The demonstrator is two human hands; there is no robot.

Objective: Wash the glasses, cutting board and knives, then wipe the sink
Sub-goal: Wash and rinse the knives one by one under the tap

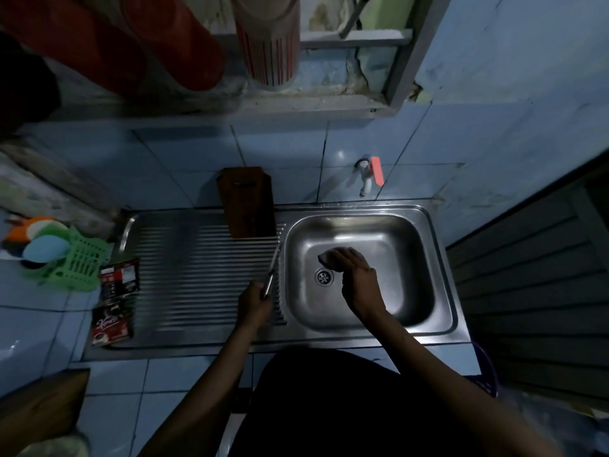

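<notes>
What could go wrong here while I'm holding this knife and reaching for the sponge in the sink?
1. The left hand grips the knife over the ribbed drainboard while attention seems to be on the basin; the blade could slip or nick you.
2. The cutting board leans upright against the wall tiles, close to the blade tip; a bump might topple it.
3. The right hand presses the sponge near the drain in dim light, so dirt may be missed.
</notes>
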